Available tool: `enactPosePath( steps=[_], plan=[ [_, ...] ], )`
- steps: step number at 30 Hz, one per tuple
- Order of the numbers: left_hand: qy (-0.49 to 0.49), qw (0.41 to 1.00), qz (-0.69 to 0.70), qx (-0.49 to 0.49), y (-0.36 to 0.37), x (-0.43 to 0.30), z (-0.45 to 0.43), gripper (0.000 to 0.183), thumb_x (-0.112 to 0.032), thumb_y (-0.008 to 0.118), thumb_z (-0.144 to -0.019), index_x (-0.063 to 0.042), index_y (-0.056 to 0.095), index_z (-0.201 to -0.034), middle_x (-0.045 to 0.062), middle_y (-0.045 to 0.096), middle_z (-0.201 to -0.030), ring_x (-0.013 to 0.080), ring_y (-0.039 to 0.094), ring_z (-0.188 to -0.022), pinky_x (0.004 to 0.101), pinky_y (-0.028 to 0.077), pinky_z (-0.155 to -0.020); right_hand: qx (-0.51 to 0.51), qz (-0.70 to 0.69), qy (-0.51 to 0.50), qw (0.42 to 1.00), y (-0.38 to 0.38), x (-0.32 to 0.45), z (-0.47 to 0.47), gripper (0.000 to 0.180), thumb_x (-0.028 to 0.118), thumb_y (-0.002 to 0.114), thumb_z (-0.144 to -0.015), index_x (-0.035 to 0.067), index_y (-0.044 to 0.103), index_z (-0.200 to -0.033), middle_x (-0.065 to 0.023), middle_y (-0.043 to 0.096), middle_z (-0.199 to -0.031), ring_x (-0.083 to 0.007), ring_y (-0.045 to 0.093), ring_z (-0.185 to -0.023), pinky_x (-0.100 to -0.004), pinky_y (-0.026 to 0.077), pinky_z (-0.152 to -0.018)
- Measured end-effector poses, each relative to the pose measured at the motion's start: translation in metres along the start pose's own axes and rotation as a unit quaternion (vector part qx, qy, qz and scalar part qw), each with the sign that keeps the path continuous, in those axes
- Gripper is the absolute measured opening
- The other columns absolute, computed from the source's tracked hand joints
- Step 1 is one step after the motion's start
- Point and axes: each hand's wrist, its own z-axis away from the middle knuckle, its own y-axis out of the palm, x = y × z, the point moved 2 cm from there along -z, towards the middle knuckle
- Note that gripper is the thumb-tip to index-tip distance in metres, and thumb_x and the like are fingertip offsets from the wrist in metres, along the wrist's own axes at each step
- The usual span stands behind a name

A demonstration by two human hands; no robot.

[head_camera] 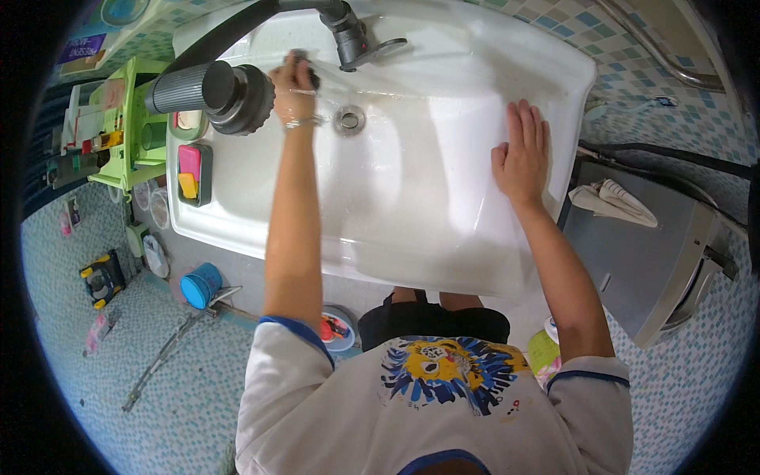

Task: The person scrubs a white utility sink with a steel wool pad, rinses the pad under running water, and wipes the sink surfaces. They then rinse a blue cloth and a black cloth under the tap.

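Observation:
My left hand [295, 89] is at the back left of the white ceramic sink [415, 231], closed around a small dark scrubber-like item [308, 70]; motion blur hides its exact kind. Water runs over the wrist. My right hand [523, 155] lies flat on the sink's right side, fingers pointing to the back, holding nothing. Between the hands, nearer the left one, is the metal drain [349, 120]. The dark faucet [351, 41] with its lever stands at the back, right of my left hand. A black ribbed shower head [217, 95] hangs just left of that hand.
On the sink's left rim are a soap dish [189, 126] and a tray [203, 178] with pink and yellow sponges. A green plastic rack [127, 124] stands beyond. To the right, a folded cloth [611, 200] lies on a grey appliance [638, 255]. A blue bucket [200, 286] is on the floor.

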Motion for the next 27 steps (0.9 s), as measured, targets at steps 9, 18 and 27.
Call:
enactPosePath(
  steps=[9,18,27],
  plan=[
    [0.283,0.958,-0.035,-0.021,-0.024,-0.111,-0.021,0.018,-0.012,0.07,-0.075,-0.014,0.066,-0.092,0.004,0.06,-0.09,0.0262,0.055,-0.081,0.0355,0.048,-0.069,0.0,-0.004,0.003,1.0,-0.001,-0.004,0.0,0.061,0.013,0.051,-0.074,0.004,0.042,-0.134,-0.0149,0.039,-0.14,-0.0327,0.034,-0.132,-0.0469,0.024,-0.111],
    [0.196,0.971,0.098,-0.098,-0.025,-0.098,-0.031,0.013,-0.011,0.068,-0.08,-0.003,0.062,-0.088,0.013,0.061,-0.084,0.031,0.058,-0.079,0.0372,0.047,-0.072,-0.002,-0.003,0.007,1.0,0.003,-0.004,0.001,0.064,0.013,0.052,-0.073,0.004,0.04,-0.135,-0.015,0.037,-0.141,-0.033,0.032,-0.133,-0.0466,0.022,-0.112],
    [0.057,0.982,0.168,-0.062,-0.019,-0.079,-0.055,0.015,-0.015,0.06,-0.086,0.0,0.063,-0.085,0.017,0.063,-0.079,0.0352,0.06,-0.072,0.0395,0.047,-0.066,0.004,0.001,0.01,1.0,0.0,-0.002,0.001,0.062,0.013,0.052,-0.073,0.003,0.042,-0.133,-0.0157,0.039,-0.139,-0.0337,0.035,-0.131,-0.0469,0.024,-0.111]
  ],
)
